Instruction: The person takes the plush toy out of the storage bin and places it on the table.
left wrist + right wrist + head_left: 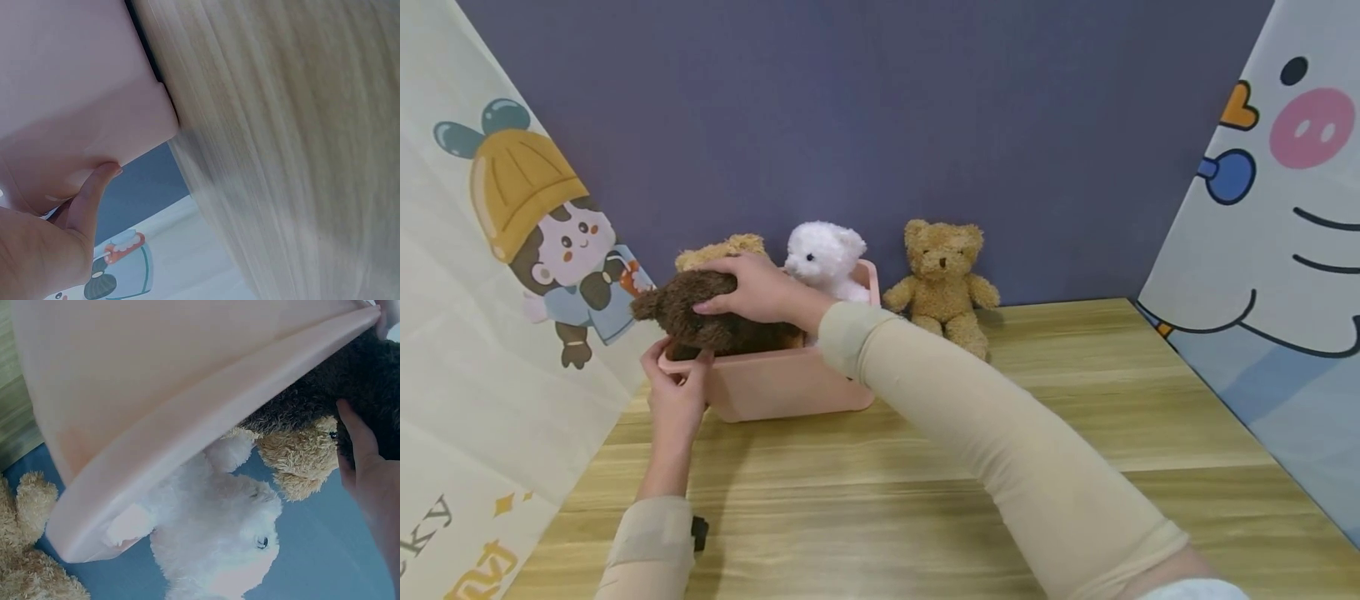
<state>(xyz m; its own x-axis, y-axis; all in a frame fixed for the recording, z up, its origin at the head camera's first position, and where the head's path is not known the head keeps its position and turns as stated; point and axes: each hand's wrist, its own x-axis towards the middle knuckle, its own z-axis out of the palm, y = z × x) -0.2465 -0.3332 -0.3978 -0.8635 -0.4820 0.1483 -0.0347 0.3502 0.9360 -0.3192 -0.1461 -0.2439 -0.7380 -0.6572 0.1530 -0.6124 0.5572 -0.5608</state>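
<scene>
A dark brown plush toy (688, 312) lies tilted over the left part of a pink bin (790, 387), partly below its rim. My right hand (760, 292) grips it from above, with thumb and fingers spread round its body; the right wrist view shows the same hand (375, 487) against the dark fur. At the bin's left front corner, my left hand (676, 400) holds the rim. From the left wrist, that hand (47, 253) is seen against the bin's end wall. A white plush toy (823, 254) and a tan plush bear (722, 247) sit in the bin.
Another tan bear (943, 283) sits upright on the wooden table (880, 500), right of the bin, against the dark blue back panel (865, 108). Printed cartoon panels stand at the left (467, 292) and right (1300, 250) sides.
</scene>
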